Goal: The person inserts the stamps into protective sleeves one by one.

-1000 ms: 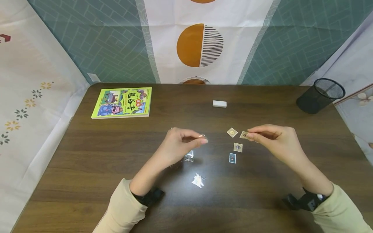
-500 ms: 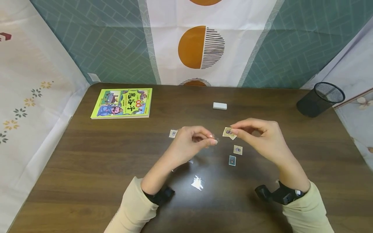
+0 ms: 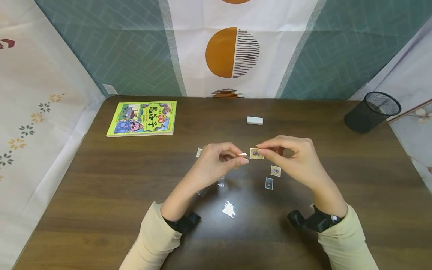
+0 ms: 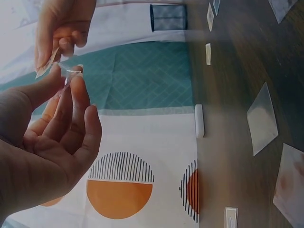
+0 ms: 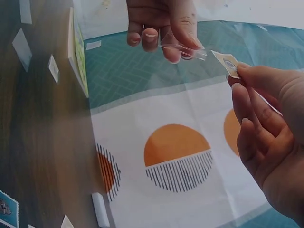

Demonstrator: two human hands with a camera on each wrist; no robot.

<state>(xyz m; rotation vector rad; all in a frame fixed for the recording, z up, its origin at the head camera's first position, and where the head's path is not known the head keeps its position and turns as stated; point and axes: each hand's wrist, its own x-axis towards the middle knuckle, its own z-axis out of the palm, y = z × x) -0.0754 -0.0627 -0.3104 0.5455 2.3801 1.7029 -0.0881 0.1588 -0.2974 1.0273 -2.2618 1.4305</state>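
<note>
My right hand [image 3: 291, 155] pinches a small tan stamp [image 3: 256, 153] by its edge between thumb and fingertips. Facing it, my left hand [image 3: 216, 165] pinches a small clear plastic sleeve [image 5: 183, 49] between thumb and forefinger. In the right wrist view the stamp's corner points at the sleeve's end, with a narrow gap between them. Below the right hand lie another tan stamp [image 3: 275, 171] and a blue stamp [image 3: 269, 183]. A pale stamp [image 3: 199, 152] shows partly behind the left hand. Clear sleeves [image 4: 262, 121] lie on the table near the left forearm.
A white block like an eraser [image 3: 254, 120] lies toward the back of the brown table [image 3: 101, 210]. At back left is a green illustrated book [image 3: 141, 118]; a black mesh pen holder [image 3: 371, 111] stands at back right. A patterned cloth [image 3: 135, 48] hangs behind.
My right hand has moved left with the tan stamp, away from the other stamps. My left hand has shifted slightly right with the sleeve, bringing both close together.
</note>
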